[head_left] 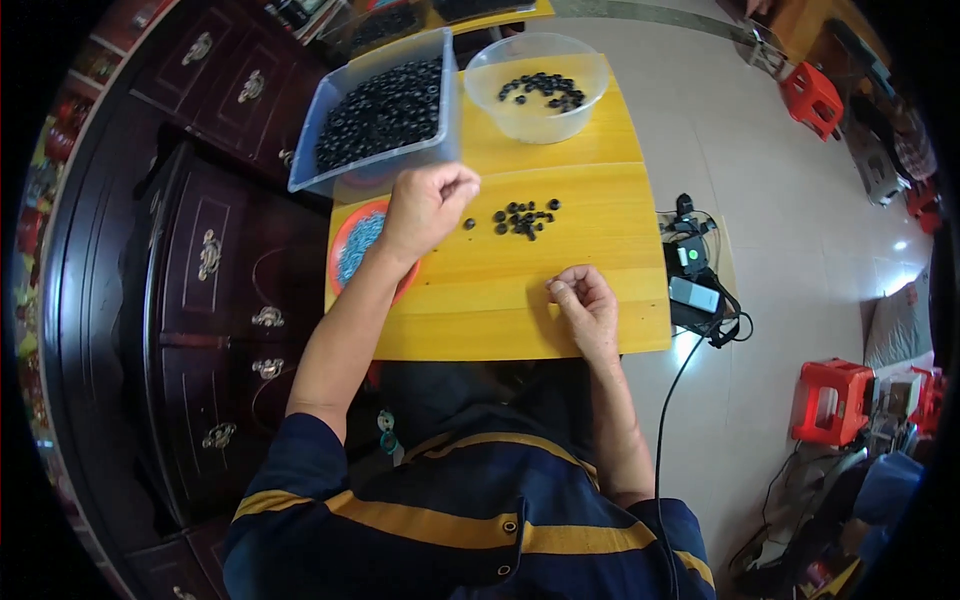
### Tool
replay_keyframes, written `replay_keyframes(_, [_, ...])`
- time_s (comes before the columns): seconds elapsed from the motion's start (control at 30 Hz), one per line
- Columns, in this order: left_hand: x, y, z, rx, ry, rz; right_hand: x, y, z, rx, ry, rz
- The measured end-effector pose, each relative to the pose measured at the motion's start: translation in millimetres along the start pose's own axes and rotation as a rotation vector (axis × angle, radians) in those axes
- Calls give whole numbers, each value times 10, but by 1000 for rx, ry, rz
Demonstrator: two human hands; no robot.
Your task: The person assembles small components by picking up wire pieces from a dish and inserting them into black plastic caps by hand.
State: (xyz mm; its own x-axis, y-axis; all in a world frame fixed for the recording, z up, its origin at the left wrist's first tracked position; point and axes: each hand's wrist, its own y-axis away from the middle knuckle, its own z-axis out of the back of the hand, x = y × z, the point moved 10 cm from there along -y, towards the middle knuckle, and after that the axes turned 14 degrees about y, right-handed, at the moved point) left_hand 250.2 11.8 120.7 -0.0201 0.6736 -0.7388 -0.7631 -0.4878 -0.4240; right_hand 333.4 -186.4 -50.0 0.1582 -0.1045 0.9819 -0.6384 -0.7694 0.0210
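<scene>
My left hand is closed with its fingers curled in, above the table near the front of the bin; what it holds, if anything, is hidden. Below its wrist is an orange-red round dish of small blue-grey pieces, like pins or screws. Small round black parts lie loosely grouped in mid-table, between and beyond my hands. Near the table's front right, my right hand has thumb and fingertips together in a pinch; anything between them is too small to make out.
A clear plastic bin full of black ring-like parts stands at the back left. Beside it is a clear bowl with several black parts. Dark drawers flank the yellow table. A black cable hangs at right, near red stools.
</scene>
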Motion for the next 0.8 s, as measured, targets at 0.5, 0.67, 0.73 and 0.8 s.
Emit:
replay_keyframes(0.5, [946, 1401, 717, 109, -369, 339, 299, -514, -234, -86, 815, 262])
replay_keyframes(0.67, [994, 1382, 636, 118, -424, 298, 359, -573, -354, -129, 1071, 370])
replay_keyframes(0.73, [995, 1382, 574, 160, -477, 266, 378, -599, -396, -132, 1108, 366])
replay_keyframes(0.8, [979, 1400, 581, 153, -464, 269, 392, -616, -422, -138, 1144, 358])
